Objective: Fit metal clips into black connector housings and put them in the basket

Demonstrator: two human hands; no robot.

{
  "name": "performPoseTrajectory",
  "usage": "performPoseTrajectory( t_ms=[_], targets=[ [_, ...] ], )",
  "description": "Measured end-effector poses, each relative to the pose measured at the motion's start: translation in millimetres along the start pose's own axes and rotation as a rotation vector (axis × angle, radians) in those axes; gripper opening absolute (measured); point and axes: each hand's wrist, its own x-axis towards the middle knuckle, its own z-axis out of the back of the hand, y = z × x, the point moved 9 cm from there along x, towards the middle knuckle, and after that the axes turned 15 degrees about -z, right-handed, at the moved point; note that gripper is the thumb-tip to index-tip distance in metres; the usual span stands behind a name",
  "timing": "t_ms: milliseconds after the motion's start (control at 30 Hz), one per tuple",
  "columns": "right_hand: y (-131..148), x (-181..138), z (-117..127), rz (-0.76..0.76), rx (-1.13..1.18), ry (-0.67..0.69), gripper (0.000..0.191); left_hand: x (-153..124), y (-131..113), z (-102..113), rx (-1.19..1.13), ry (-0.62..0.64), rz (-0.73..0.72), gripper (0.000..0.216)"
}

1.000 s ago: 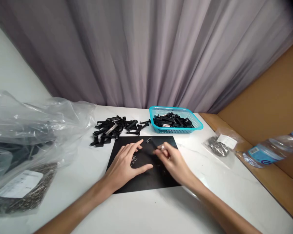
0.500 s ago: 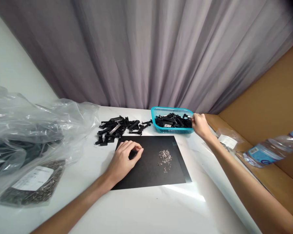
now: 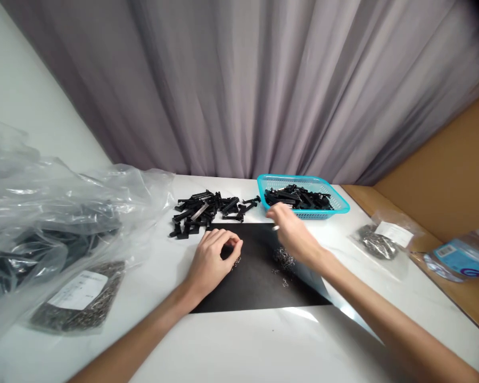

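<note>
Now, left hand (image 3: 213, 260): closed, fingers curled to thumb, resting on black mat (image 3: 243, 292), loose clips (image 3: 236, 260) just beside fingertips.
Right hand (image 3: 293, 234): blurred over mat's far edge; grip cannot be told.
Clip pile (image 3: 283, 257): mid-mat, near right wrist.
Basket (image 3: 343, 205): beyond mat.

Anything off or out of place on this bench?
The water bottle lies on its side at the far right edge. Small metal clips lie loose and scattered on the black mat. Nothing looks damaged.
</note>
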Motion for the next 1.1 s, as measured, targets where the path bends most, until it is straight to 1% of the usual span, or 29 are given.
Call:
performPoseTrajectory(
  t_ms=[33, 67, 100, 167, 200, 267, 400, 500, 600, 667, 867, 967, 1100],
  targets=[
    [16, -3, -23, 0.055, -0.054, 0.147, 0.043, 0, 1, 0, 0.004, -0.001, 0.005, 0.014],
    [25, -4, -44, 0.054, -0.123, 0.265, 0.060, 0, 2, -1, 0.007, -0.004, 0.010, 0.014],
    [31, -2, -57, 0.044, -0.151, 0.304, 0.070, -1, 3, -1, 0.011, -0.007, 0.014, 0.014],
    [35, 10, -75, -0.003, -0.187, 0.317, 0.082, -1, 4, -1, 0.017, -0.012, 0.018, 0.015],
    [34, 18, -82, -0.041, -0.207, 0.314, 0.086, -1, 4, -1, 0.021, -0.012, 0.018, 0.015],
    [27, 34, -93, -0.119, -0.244, 0.313, 0.086, -2, 4, -2, 0.028, -0.007, 0.013, 0.015],
    [15, 55, -109, -0.236, -0.289, 0.320, 0.079, -2, 0, -4, 0.038, 0.013, -0.011, 0.017],
    [10, 59, -116, -0.277, -0.308, 0.345, 0.072, -3, -2, -6, 0.039, 0.026, -0.029, 0.016],
    [9, 58, -117, -0.270, -0.320, 0.353, 0.063, -3, -3, -6, 0.037, 0.025, -0.035, 0.016],
    [11, 55, -115, -0.244, -0.326, 0.351, 0.059, -3, -3, -7, 0.034, 0.023, -0.037, 0.016],
    [22, 42, -112, -0.169, -0.339, 0.352, 0.057, -2, -5, -8, 0.032, 0.035, -0.043, 0.016],
    [25, 37, -107, -0.161, -0.331, 0.350, 0.050, -2, -5, -9, 0.034, 0.042, -0.039, 0.016],
    [21, 35, -95, -0.161, -0.304, 0.344, 0.043, -3, -5, -11, 0.025, 0.052, -0.041, 0.017]
  ],
)
